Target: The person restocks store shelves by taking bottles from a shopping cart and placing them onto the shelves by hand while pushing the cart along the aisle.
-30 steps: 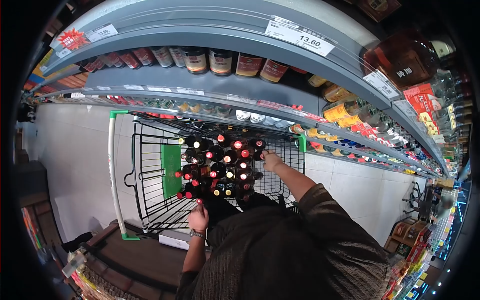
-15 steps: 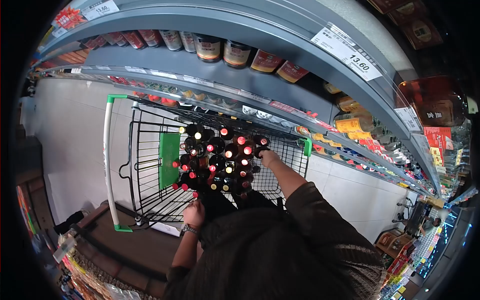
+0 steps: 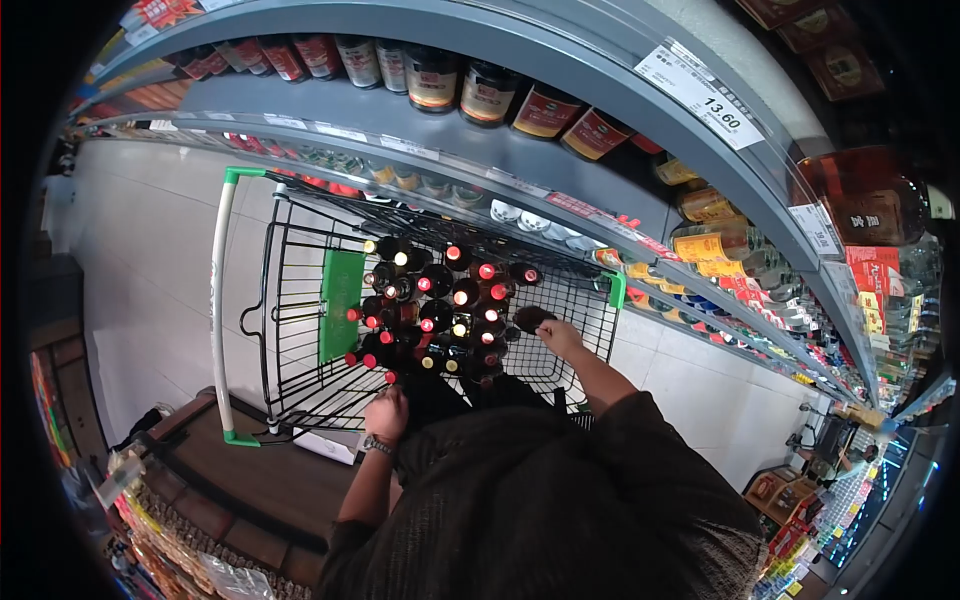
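Note:
My right hand (image 3: pixel 560 338) is over the front part of the shopping cart (image 3: pixel 598 345), its fingers closed on a dark bottle (image 3: pixel 532 320), seen as a dark rounded shape. Close by, a bottle with a red cap (image 3: pixel 530 275) stands at the edge of the group. My left hand (image 3: pixel 386 411), with a watch on the wrist, is closed at the cart's near side, just below a red bottle cap (image 3: pixel 391 378). What its fingers hold, if anything, is hidden. Several dark bottles (image 3: pixel 433 282) with red and yellow caps stand packed together in the cart.
A shelf (image 3: pixel 400 110) of jars and bottles runs along the far side, with a price tag (image 3: pixel 700 95) on its upper edge. The cart's handle (image 3: pixel 217 310) is at left. A brown display stand (image 3: pixel 250 490) with packaged goods is at lower left.
My right hand has moved right and down, away from the red-capped bottle, with the dark bottle in it. My left hand stays closed by the near side; the view has shifted slightly.

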Demonstrator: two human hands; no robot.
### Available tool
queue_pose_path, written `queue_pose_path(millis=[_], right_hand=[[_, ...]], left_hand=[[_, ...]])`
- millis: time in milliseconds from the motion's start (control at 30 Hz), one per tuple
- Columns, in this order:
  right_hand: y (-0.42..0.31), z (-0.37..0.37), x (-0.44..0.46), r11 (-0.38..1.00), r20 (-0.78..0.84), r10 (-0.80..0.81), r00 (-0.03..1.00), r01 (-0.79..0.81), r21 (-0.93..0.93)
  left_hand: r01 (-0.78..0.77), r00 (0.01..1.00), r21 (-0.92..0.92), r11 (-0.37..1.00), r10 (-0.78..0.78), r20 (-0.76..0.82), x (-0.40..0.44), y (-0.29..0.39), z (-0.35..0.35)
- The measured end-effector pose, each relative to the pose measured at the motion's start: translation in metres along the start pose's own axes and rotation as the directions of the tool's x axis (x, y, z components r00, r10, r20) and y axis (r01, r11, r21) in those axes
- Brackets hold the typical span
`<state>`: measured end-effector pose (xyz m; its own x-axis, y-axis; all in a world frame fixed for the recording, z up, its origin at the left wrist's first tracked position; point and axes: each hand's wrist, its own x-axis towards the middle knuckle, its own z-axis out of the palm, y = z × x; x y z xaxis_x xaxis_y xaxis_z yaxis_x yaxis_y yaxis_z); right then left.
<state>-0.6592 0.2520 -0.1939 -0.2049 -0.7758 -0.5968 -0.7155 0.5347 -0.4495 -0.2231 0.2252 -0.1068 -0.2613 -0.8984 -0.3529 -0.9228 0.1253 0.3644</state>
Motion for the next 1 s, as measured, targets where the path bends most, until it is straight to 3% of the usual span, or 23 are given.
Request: queue_pose_path(millis=[233, 333, 367, 533, 600, 667, 767, 867, 933, 1000], right_hand=[[-0.013, -0.03, -0.093, 0.981, -0.149, -0.054, 0.987, 0.081, 0.179], [-0.053, -0.064, -0.133, 0.972, -0.148, -0.068, 0.987, 0.099, 0.215], [-0.069, -0.075, -0.148, 0.969, -0.148, -0.07, 0.986, 0.103, 0.225], [-0.14, -0.133, -0.198, 0.866, -0.056, -0.152, 0.987, 0.16, 0.473], [-0.159, -0.147, -0.21, 0.799, -0.037, -0.197, 0.98, 0.182, 0.574], [-0.181, -0.166, -0.222, 0.722, -0.011, -0.231, 0.973, 0.179, 0.669], [-0.195, -0.175, -0.224, 0.625, -0.033, -0.255, 0.966, 0.19, 0.757], [-0.204, -0.177, -0.211, 0.5, -0.062, -0.185, 0.981, 0.148, 0.853], [-0.211, -0.187, -0.203, 0.409, -0.015, -0.093, 0.996, 0.052, 0.911], [-0.208, -0.174, -0.183, 0.44, -0.155, -0.097, 0.983, 0.182, 0.88]], left_hand=[[0.05, 0.995, 0.002, 0.999, -0.05, 0.091, 0.002, 0.005, -0.005], [-0.141, 0.989, -0.196, 0.97, 0.145, 0.007, 0.005, 0.003, 0.001], [-0.196, 0.973, -0.284, 0.939, 0.222, 0.06, 0.012, 0.002, 0.009], [-0.501, 0.811, -0.388, 0.774, 0.576, 0.103, 0.037, 0.13, -0.074], [-0.599, 0.742, -0.414, 0.685, 0.67, 0.036, 0.039, 0.162, -0.086], [-0.564, 0.778, -0.576, 0.591, 0.614, -0.133, 0.044, 0.167, -0.075], [-0.56, 0.778, -0.598, 0.573, 0.612, -0.141, 0.045, 0.176, -0.107], [-0.462, 0.798, -0.607, 0.646, 0.602, 0.034, 0.037, 0.172, -0.126], [-0.24, 0.798, -0.815, 0.527, 0.585, 0.143, 0.028, 0.171, -0.128], [-0.048, 0.769, -0.939, 0.339, 0.613, 0.182, 0.018, 0.162, -0.11]])
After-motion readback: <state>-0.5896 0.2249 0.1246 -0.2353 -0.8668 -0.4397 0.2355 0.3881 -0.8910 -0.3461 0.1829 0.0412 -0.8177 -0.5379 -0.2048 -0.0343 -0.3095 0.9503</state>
